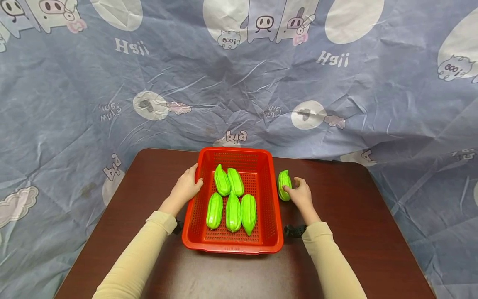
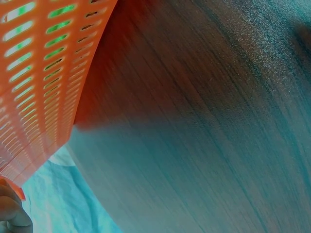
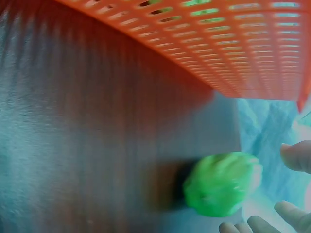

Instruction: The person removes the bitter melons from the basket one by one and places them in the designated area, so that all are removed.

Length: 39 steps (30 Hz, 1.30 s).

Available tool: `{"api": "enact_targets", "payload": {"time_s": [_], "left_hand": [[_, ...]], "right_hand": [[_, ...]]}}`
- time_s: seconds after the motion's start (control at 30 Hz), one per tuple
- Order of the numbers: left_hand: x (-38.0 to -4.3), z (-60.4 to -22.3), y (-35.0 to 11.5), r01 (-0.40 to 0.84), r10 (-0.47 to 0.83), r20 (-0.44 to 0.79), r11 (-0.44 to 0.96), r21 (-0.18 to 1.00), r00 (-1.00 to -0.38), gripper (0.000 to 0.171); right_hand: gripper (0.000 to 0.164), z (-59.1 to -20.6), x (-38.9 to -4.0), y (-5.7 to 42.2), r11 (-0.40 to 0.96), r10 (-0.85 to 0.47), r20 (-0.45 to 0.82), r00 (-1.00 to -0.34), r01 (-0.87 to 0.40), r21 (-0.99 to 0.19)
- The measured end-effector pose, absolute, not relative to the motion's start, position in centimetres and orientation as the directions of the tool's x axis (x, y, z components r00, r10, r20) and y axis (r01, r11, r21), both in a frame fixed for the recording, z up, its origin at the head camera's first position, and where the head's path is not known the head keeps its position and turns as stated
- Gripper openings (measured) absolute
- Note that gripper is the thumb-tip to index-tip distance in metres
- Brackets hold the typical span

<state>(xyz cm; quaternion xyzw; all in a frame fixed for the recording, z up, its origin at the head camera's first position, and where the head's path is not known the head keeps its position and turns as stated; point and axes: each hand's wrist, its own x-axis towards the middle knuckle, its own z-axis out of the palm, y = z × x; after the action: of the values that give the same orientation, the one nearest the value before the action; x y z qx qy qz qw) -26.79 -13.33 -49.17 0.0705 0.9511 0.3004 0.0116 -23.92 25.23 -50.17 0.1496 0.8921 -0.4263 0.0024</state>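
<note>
A red plastic basket with slotted walls stands on the table, holding several bright green, ridged bitter melons. At its left rim, my left hand grips the edge, thumb over the inner side; curled fingers show at that rim in the left wrist view. Another bitter melon lies outside, just right of the basket. Beside it is my right hand, its thumb overlapping the melon in the head view. From the right wrist, thumb and fingers appear spread apart, with a gap to the melon's green end.
The dark brown table extends to both sides of the basket. Behind it hangs a wrinkled blue-grey cloth printed with cartoon figures, close to the table's back edge. A black wrist strap sits by the right cuff.
</note>
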Motion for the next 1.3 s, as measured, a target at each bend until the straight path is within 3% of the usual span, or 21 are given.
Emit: {"api": "enact_targets", "payload": {"time_s": [0.77, 1.3], "left_hand": [[-27.1, -49.0, -14.1, 0.180, 0.180, 0.068, 0.737, 0.652, -0.981, 0.066], [-26.8, -49.1, -14.8, 0.134, 0.178, 0.026, 0.631, 0.764, -0.984, 0.063]], "right_hand": [[0.069, -43.3, -24.5, 22.1, 0.559, 0.137, -0.074, -0.988, 0.139, -0.817], [0.064, -42.9, -25.0, 16.4, 0.514, 0.059, -0.064, -0.996, 0.085, -0.854]]}}
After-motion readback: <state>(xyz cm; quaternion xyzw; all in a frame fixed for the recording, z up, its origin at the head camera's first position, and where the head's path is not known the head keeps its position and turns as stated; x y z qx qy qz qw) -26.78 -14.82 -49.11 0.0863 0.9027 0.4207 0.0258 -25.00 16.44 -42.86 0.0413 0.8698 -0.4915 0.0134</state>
